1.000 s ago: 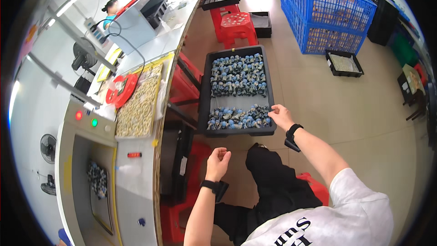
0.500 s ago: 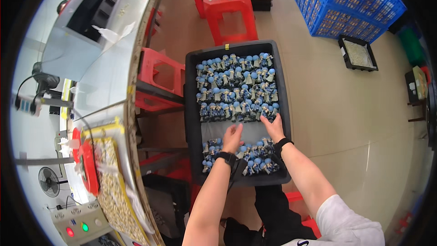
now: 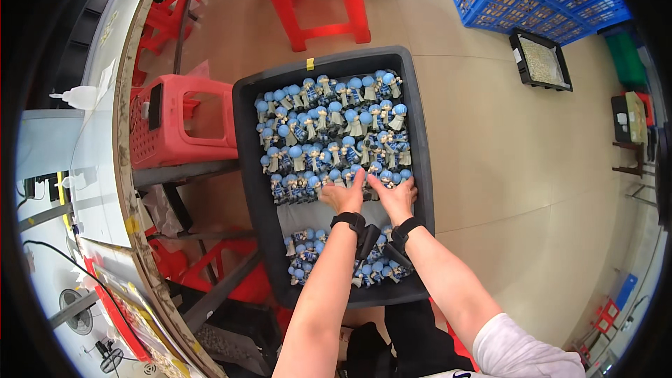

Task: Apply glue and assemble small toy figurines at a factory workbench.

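Filling most of the dark bin point(image 3: 256, 196), with the left hand point(image 3: 343, 197) and right hand point(image 3: 396, 200) close together at one row — thumbs nearly meeting, grip unclear — the toy figures point(image 3: 336, 117) lie heads mostly pointing away, long axes along its length, probably light, stiff and slick, best pinched by the body.

Your bare left hand point(image 3: 343, 197) and bare right hand point(image 3: 396, 200), side by side, thumbs up, at the nearest row of the small blue-capped figurines point(image 3: 322, 122); your grip is partly hidden. Dark grey rectangular plastic tub point(image 3: 423, 133) around them. Pale flat liner point(image 3: 299, 217) below that row, looser cluster nearer you. Pale-red plastic stool point(image 3: 157, 145) left; shallow black plastic tray point(image 3: 549, 86) well right, pale pieces inside
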Available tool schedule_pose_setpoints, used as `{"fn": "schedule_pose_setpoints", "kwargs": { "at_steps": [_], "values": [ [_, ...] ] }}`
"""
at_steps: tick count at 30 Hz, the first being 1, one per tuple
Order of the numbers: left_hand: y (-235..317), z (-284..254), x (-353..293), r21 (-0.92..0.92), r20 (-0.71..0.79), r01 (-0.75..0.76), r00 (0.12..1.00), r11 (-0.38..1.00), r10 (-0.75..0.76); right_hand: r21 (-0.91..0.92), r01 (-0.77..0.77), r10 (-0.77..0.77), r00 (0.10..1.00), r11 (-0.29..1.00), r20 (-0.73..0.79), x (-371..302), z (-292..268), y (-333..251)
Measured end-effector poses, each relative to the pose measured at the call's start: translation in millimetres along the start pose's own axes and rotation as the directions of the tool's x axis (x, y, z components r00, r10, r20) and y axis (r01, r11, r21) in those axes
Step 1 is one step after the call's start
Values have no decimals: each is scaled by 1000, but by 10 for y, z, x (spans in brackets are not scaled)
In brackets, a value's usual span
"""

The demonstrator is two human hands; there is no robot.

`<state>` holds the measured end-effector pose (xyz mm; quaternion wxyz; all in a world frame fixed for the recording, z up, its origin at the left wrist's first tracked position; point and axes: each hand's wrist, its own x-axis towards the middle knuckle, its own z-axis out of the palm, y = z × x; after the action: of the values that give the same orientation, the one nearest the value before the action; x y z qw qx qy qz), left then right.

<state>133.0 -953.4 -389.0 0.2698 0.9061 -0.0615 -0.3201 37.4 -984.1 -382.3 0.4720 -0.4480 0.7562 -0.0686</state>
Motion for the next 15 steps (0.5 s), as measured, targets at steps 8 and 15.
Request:
{"fn": "schedule_pose_setpoints", "kwargs": {
  "at_steps": [8,15],
  "values": [
    [-227,126,50,-32,-181,-16,984,999,10,135,-67,78,994,989,-82,-34,112,-28],
    [-102,86,60,-4,-92,185,978,983,-185,145,-208,210,978,967,2,-27,16,-132]
  ]
}}
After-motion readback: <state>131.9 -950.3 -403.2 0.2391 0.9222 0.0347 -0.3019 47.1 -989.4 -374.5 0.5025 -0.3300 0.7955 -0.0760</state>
